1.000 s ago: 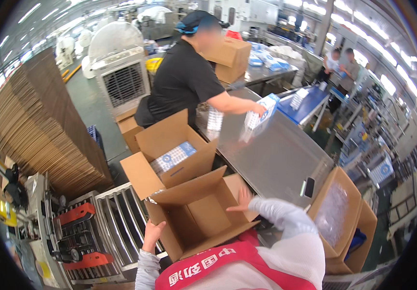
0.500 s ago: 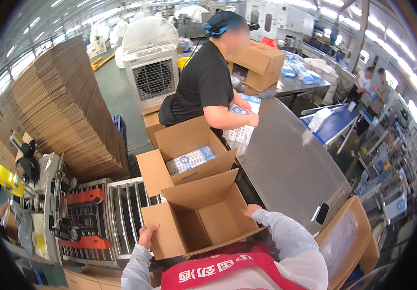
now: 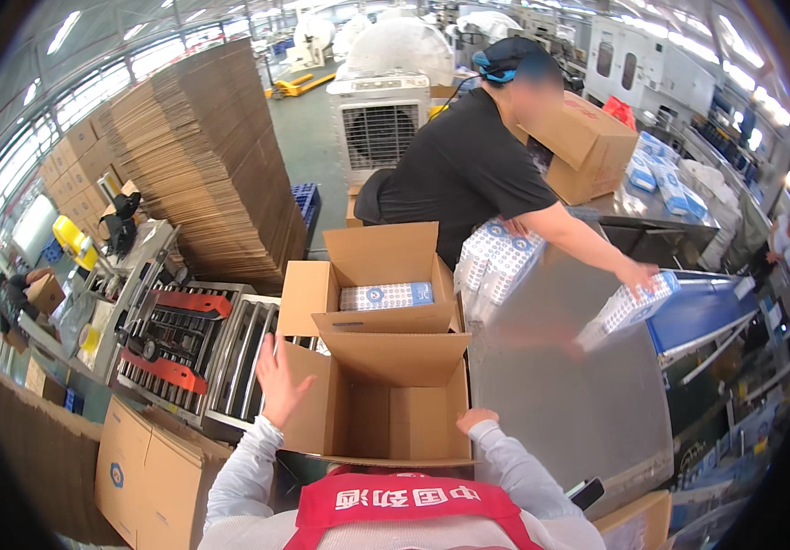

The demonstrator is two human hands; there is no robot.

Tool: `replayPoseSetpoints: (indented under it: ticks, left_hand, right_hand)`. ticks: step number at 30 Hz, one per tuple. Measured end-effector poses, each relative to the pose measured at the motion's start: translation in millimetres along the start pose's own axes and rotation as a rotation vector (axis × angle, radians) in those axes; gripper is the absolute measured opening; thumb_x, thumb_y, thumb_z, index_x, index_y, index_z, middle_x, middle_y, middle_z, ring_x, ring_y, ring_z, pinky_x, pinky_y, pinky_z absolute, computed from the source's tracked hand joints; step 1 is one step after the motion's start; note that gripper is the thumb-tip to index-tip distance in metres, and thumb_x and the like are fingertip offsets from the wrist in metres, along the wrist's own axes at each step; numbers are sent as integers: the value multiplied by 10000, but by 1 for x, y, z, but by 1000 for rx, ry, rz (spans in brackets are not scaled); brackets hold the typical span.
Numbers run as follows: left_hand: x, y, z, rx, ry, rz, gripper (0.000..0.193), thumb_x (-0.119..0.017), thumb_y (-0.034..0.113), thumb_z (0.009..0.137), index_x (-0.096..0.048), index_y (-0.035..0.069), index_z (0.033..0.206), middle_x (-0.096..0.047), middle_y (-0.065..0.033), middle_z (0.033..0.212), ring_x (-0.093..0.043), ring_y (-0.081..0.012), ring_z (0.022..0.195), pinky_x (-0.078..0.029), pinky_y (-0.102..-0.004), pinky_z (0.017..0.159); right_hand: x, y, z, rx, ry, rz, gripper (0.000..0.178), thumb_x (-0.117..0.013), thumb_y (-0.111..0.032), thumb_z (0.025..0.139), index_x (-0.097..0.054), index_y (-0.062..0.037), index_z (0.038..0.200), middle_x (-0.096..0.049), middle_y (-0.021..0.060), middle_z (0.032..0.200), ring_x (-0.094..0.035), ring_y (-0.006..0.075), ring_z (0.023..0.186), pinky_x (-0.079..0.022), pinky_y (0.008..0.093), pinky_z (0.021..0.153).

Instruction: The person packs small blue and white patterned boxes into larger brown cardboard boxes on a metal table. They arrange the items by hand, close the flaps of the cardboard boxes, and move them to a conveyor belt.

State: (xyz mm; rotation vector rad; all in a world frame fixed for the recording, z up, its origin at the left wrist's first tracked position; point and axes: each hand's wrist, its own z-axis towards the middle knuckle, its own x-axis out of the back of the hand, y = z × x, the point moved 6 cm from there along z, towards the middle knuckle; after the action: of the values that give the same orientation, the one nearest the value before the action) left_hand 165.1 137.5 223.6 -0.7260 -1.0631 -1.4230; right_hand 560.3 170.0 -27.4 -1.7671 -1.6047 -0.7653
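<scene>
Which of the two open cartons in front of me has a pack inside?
The farther carton: a blue-and-white pack shows inside, whereas the nearer carton, closest to your body, shows only bare cardboard.

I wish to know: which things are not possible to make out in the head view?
All in the head view:
Right hand: its fingertips are turned out of sight, so its contact with the nearer box is unclear.
Package in the farther box: the front flap hides its lower part.
Package held out by the co-worker: lower end motion-blurred.
Far-right person: hands too small.
Carton at lower right: cut off by the picture's edge.
</scene>
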Motion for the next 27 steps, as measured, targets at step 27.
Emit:
replayPoseSetpoints:
  ticks: [27]
  left_hand:
    - [-258,138,-143,-356,-1078,-366,711,-638,453,815,-471,12,1347,-617,-229,1195,-578,-385,1127,-467,-457,942]
  right_hand:
    - [-27,0,22,204,-60,-17,571,-361,-454,886,-671,-47,1140,-624,191,1216,-586,367,1147,-445,456,975]
